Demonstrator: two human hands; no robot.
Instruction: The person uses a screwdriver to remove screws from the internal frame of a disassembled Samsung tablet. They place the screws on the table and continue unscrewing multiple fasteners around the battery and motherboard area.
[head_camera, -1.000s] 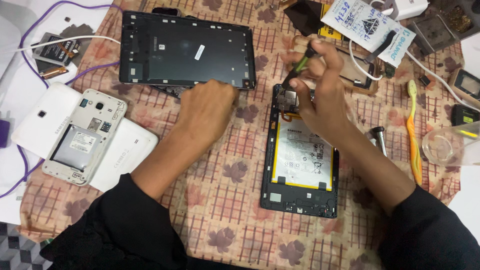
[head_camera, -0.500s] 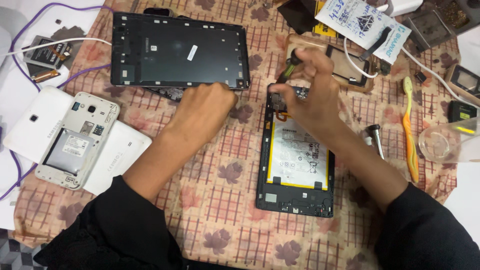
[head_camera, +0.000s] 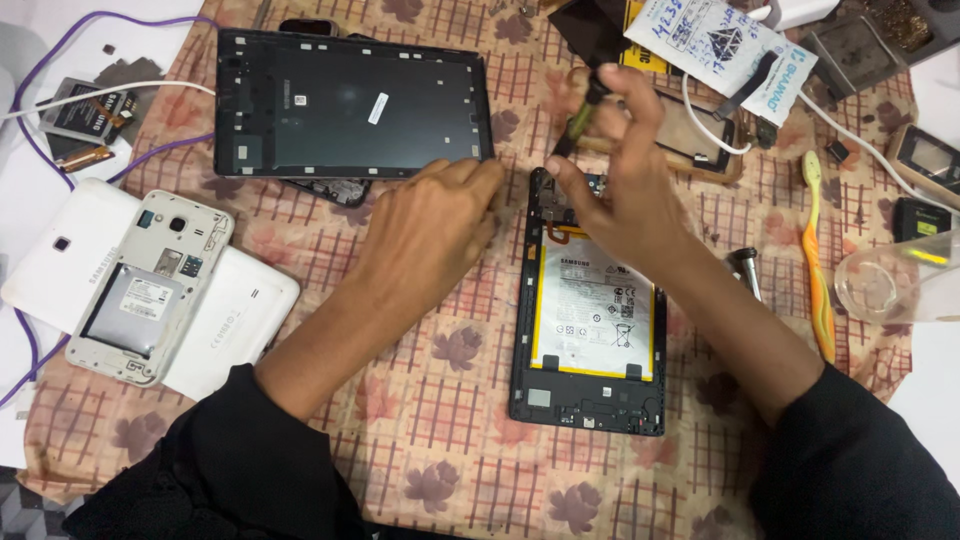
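Here, the left hand (head_camera: 430, 235) lies flat on the checked flowery cloth (head_camera: 440, 430), fingers close together, holding nothing. Its fingertips sit just left of the small black opened tablet with a white and yellow battery (head_camera: 590, 320), near that tablet's top corner. Above the tablet's top end, the right hand (head_camera: 625, 185) is closed in a pinch around a thin green and black tool (head_camera: 582, 115), which tilts over the top edge. Right of the tablet lies an orange and yellow toothbrush (head_camera: 818, 270).
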